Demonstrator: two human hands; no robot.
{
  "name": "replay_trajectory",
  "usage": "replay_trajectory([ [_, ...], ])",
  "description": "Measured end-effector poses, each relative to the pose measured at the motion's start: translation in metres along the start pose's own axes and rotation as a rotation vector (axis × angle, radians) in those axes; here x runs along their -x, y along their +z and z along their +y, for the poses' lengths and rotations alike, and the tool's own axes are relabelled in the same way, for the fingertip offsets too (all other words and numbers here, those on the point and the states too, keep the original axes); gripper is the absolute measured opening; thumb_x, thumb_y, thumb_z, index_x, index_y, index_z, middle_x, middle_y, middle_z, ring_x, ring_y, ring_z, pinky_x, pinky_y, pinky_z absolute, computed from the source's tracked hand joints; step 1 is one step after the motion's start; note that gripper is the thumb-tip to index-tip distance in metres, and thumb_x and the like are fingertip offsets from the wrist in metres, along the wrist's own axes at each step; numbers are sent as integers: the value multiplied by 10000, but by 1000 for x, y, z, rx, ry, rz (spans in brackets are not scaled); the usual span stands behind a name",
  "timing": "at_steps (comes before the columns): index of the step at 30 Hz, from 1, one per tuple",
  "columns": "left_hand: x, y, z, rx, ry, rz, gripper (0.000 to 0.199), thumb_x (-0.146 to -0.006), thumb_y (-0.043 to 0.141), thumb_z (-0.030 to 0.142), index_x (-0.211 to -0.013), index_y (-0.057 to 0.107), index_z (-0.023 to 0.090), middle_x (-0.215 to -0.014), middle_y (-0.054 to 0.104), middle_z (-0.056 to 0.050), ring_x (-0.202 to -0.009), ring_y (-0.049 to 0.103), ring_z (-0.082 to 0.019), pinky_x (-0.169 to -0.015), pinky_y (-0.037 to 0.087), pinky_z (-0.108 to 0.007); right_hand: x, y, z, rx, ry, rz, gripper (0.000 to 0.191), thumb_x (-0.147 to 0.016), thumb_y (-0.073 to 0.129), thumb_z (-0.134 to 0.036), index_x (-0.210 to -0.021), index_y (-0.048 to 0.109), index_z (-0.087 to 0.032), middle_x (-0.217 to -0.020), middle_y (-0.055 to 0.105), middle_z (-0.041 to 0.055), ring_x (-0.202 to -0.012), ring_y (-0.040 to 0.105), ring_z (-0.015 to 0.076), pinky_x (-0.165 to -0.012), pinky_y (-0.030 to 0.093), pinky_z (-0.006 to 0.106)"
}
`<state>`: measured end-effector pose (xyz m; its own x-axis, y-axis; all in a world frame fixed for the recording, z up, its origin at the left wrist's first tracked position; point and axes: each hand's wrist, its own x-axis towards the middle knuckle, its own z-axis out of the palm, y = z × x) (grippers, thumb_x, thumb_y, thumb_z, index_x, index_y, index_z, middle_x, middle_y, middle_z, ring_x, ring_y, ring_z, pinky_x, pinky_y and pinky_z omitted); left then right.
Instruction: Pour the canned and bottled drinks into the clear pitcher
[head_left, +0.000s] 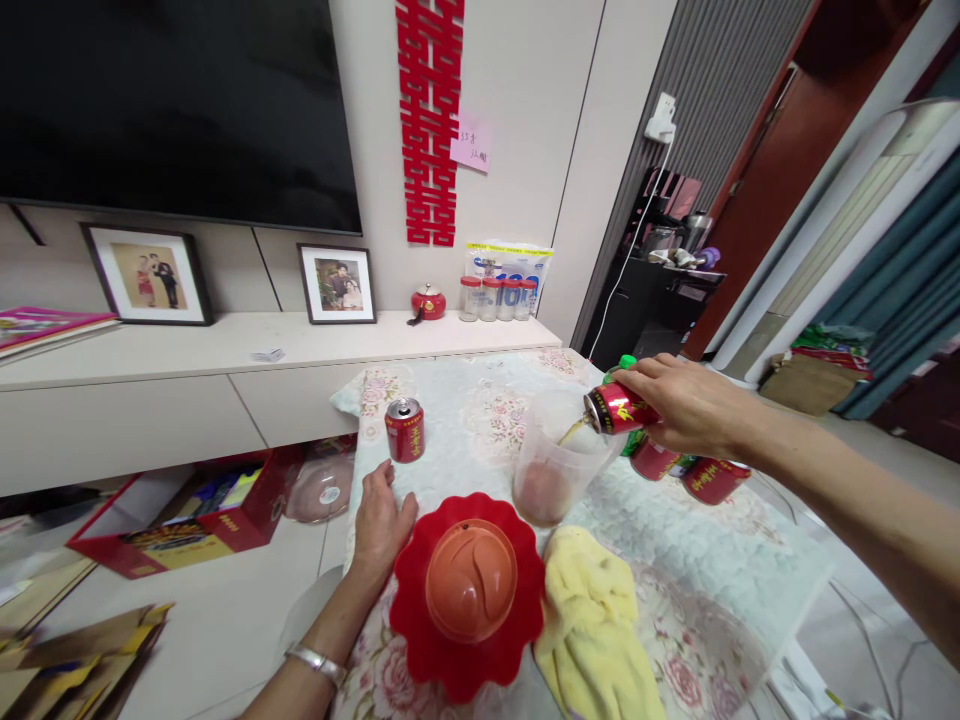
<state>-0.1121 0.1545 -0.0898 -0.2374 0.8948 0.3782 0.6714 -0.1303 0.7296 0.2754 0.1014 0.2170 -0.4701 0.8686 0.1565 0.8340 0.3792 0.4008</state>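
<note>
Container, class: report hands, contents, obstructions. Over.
Right hand: holding can tilted, liquid streaming into container. Left hand: open at table edge, holding nothing. Container: standing, partly filled. Red dish, yellow cloth close by; pour path unobstructed.

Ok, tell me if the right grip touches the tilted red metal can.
Touching: the head view shows the right grip closed around the tilted can.

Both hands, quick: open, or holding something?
Left hand: open, holding nothing, on the tablecloth.
Right hand: closed around a red can, pouring into the jug.
</note>
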Motion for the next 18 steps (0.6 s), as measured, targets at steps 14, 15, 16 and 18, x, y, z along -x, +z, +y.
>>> replay_trajectory([
  [14,0,0,0,-5,-4,-7,554,-822,585,261,-1357,487,154,-1208,621,-143,-1187,682,-337,-1071,554,-540,-6,-3,-12,116,-27,-21,487,-766,563,-56,-1221,636,-213,-1244,711,122,-1053,606,299,-676,336,370],
  [15,0,0,0,-6,-3,-8,553,-824,585,262,-1357,487,152,-1210,621,-145,-1187,682,-337,-1071,555,-539,-6,-2,-11,116,-30,-29,482,-771,558,-54,-1220,637,-211,-1249,710,124,-1058,605,302,-679,339,371],
  [16,0,0,0,-6,-3,-9,552,-825,585,261,-1358,486,153,-1211,620,-144,-1187,682,-336,-1072,554,-539,-6,-2,-11,117,-35,-32,475,-778,554,-53,-1218,637,-210,-1252,709,126,-1061,604,303,-682,341,372],
  [18,0,-1,0,-8,-4,-11,554,-824,589,256,-1360,484,160,-1209,620,-137,-1187,682,-333,-1077,551,-539,-7,-2,-12,128,-41,-20,455,-793,551,-50,-1211,638,-209,-1255,706,131,-1062,601,305,-690,339,376],
])
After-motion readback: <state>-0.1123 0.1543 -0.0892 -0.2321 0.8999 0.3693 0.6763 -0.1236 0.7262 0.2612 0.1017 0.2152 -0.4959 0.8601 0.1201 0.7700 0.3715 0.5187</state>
